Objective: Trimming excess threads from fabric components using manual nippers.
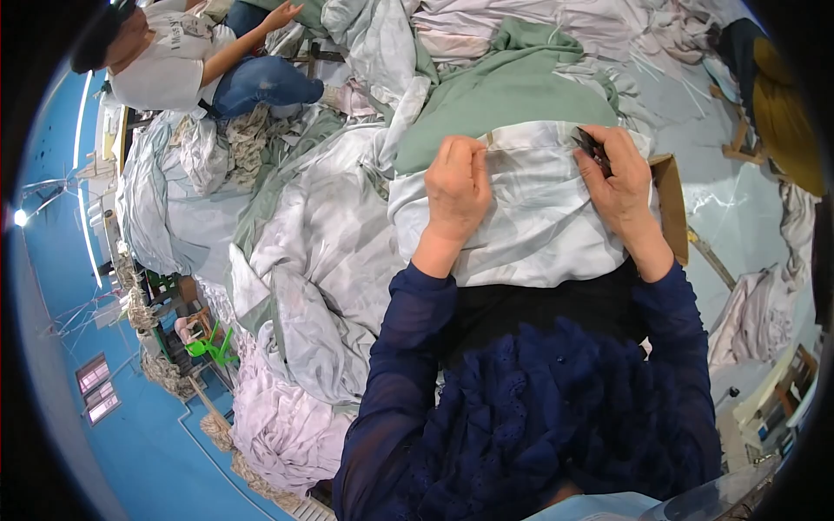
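Note:
White patterned fabric (539,217) lies spread over my lap, its hemmed edge running between my two hands. My left hand (456,187) is closed, thumb and fingers pinching the fabric near that edge. A small dark pair of thread snips (592,149) sits in the grip of my right hand (618,178), its tip close to the hem at the right. The right fingertips also appear to rest against the fabric. Just beyond the hem spreads a sage-green cloth (512,95).
Heaps of white and green fabric (326,243) cover the left side and far area. Pinkish cloth (287,434) is piled at lower left. A cardboard box (669,208) stands beside my right forearm. A person (182,65) sits at far left. A green stool (211,346) is farther left.

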Demonstrator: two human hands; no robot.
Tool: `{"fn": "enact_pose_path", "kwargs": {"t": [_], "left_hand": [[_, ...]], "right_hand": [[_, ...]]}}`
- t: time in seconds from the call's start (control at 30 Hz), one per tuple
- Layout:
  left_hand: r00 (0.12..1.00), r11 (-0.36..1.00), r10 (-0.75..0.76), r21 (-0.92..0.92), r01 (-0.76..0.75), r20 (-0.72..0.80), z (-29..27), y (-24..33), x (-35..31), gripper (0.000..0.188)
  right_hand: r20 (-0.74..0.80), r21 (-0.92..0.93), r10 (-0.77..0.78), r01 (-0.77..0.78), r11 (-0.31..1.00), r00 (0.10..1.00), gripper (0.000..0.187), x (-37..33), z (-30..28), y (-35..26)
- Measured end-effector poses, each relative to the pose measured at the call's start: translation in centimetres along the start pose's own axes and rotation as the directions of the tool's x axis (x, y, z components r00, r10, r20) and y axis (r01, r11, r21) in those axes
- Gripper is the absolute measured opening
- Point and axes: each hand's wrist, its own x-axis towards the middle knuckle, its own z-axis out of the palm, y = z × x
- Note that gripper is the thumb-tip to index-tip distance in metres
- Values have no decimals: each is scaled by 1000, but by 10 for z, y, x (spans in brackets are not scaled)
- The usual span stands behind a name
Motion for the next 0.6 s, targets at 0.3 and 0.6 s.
{"fn": "enact_pose_path", "kwargs": {"t": [0.3,0.6], "left_hand": [[976,930,-212,-298,216,47,-5,6,-16,7],[984,958,-178,-235,166,-27,-8,13,-23,4]], "right_hand": [[77,42,-48,44,998,996,30,8,-11,-37],[306,4,-286,299,954,908,35,12,30,-47]]}}
